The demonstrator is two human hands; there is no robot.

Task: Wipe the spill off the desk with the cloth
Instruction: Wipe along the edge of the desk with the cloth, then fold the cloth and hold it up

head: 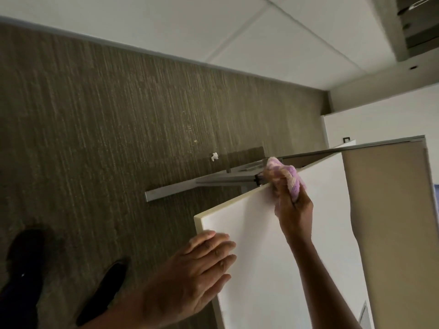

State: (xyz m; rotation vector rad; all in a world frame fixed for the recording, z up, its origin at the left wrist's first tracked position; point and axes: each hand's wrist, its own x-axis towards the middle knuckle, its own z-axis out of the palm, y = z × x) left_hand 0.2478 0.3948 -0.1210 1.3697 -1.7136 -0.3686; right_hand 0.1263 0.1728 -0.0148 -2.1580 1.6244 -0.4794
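The white desk top [308, 222] fills the lower right of the tilted view. My right hand [293, 205] is shut on a bunched pink and purple cloth [288, 176] and presses it against the desk's far edge. My left hand [197, 274] lies flat, fingers spread, on the desk's near left corner. No spill shows on the white surface.
A beige partition panel [392, 222] borders the desk on the right. Grey metal desk legs [202, 186] stick out over the brown carpet [107, 127]. A small white scrap [214, 157] lies on the carpet. My dark shoes [102, 295] are at the lower left.
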